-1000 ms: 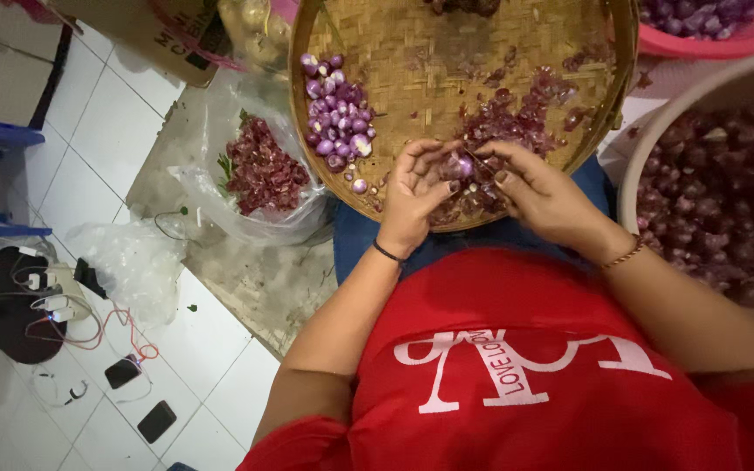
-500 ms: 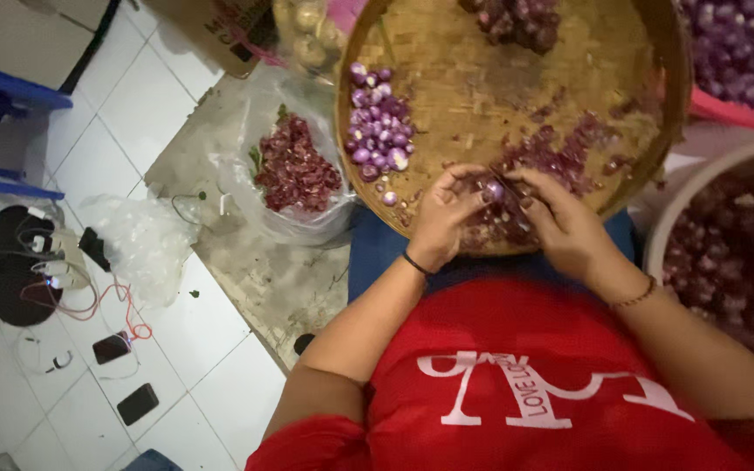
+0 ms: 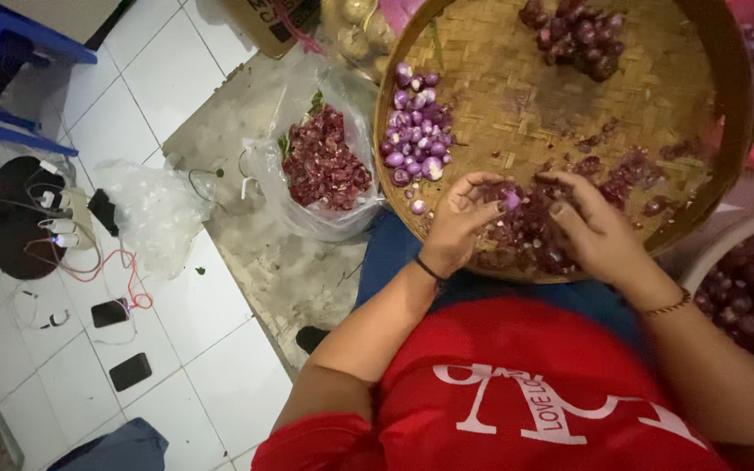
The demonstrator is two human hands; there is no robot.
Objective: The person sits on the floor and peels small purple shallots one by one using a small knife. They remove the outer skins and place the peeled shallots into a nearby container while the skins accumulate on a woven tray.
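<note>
here both hands (left hand [image 3: 455,228], right hand [image 3: 599,231]) pinch a shallot [image 3: 510,200] beside peelings [image 3: 530,240].

White tiled floor [image 3: 220,366] carries a clear bag of red peelings [image 3: 323,166]; left of that bag lie crumpled plastic [image 3: 152,214], a power strip [image 3: 76,222] and two phones [image 3: 119,340].

Both forearms reach forward — left hand [image 3: 457,222] and right hand [image 3: 599,231] curled, fingertips nearly meeting.

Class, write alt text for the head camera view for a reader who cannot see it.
Both hands, left hand and right hand, hold a small shallot over a round woven tray on the person's lap. Peeled shallots sit at its left; a bag of skins lies beside it.
</note>
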